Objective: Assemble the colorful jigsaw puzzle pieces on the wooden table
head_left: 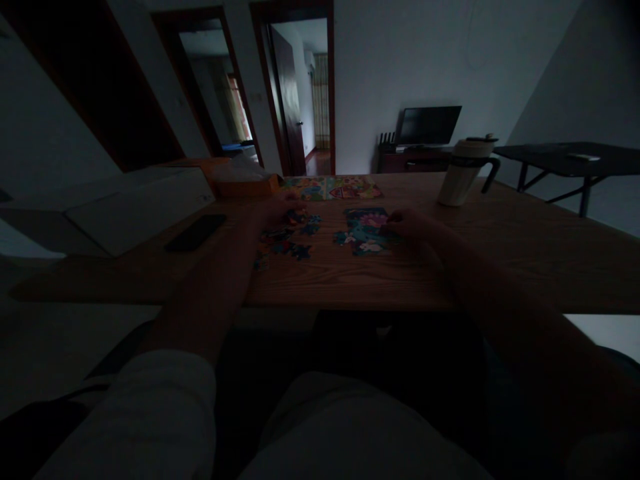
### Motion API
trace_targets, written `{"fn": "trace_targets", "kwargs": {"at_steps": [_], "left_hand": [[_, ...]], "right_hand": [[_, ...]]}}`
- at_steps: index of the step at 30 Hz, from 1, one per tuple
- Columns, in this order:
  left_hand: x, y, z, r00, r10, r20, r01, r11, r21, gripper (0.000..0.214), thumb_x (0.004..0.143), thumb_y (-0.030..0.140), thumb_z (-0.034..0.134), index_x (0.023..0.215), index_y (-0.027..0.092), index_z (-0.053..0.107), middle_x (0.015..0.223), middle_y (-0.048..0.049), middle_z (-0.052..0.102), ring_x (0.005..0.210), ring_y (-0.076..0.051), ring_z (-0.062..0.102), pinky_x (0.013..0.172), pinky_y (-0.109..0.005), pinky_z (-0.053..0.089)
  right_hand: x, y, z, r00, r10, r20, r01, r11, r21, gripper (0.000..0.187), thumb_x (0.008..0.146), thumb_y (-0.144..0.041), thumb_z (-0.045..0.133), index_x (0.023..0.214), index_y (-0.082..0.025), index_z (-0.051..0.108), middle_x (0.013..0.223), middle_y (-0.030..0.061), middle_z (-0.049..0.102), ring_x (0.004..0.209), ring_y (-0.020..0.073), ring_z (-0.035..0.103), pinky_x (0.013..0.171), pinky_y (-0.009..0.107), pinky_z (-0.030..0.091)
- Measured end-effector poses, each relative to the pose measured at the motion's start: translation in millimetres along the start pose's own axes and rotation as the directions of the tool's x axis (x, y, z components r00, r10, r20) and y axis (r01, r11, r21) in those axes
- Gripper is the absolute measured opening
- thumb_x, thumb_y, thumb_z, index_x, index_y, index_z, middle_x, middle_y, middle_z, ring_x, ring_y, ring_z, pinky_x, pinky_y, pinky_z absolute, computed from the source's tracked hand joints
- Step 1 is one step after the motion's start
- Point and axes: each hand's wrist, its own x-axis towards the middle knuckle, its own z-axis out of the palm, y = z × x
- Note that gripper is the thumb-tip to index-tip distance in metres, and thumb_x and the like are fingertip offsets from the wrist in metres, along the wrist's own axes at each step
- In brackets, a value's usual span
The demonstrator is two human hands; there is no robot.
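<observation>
Phone [196, 232]: laid flat on the wooden surface [500, 260], far left.
Left hand [277, 212]: rested over the loose puzzle pieces [285, 243]; its grip cannot be told (too dark).
Joined puzzle section [365, 233]: placed mid-surface, just right of the loose pieces.
Right hand [407, 223]: set against the section's right edge; grip likewise unclear.
Mug [463, 170]: stood upright, farther right.

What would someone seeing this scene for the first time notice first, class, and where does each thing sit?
The bright jigsaw pieces stand out: a joined patch at the table's middle beside the right hand, and loose pieces by the left hand. Behind them lies a colourful picture sheet, and a pale travel mug stands further right.
</observation>
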Motion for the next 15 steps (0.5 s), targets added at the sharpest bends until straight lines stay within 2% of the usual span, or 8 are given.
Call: {"fn": "trace_targets", "kwargs": {"at_steps": [4,10,15], "left_hand": [[2.0,-1.0,-1.2,0.996,-0.046,-0.071,0.042,0.997,-0.059,0.018,0.083,0.023,0.069,0.094,0.020,0.055,0.084,0.0004,0.061,0.067,-0.014,0.062,0.067,-0.032,0.056],[16.0,-18.0,-6.9,0.993,-0.026,-0.113,0.040,0.992,0.117,0.023,0.078,0.018,0.071,0.093,0.021,0.054,0.083,0.0004,0.059,0.067,-0.014,0.059,0.063,-0.028,0.052],[23.4,-26.1,-13.9,0.982,0.052,-0.181,-0.006,0.970,0.241,0.028,0.079,0.033,0.075,0.093,0.019,0.056,0.084,-0.0012,0.059,0.067,-0.014,0.056,0.059,-0.024,0.046]], "right_hand": [[0.4,-0.1,-0.7,1.000,-0.017,0.003,0.017,1.000,-0.007,0.026,0.085,-0.042,0.072,0.101,-0.023,0.078,0.097,0.0068,0.078,0.087,0.0233,0.071,0.068,0.025,0.053],[4.4,3.6,-0.2,1.000,0.009,0.003,-0.009,0.999,-0.038,0.028,0.084,-0.044,0.073,0.100,-0.022,0.078,0.097,0.0080,0.077,0.084,0.0226,0.071,0.068,0.026,0.052],[4.3,4.6,0.6,1.000,-0.011,0.013,0.011,1.000,0.002,0.026,0.085,-0.043,0.072,0.101,-0.024,0.078,0.097,0.0074,0.077,0.088,0.0239,0.071,0.068,0.027,0.053]]}}
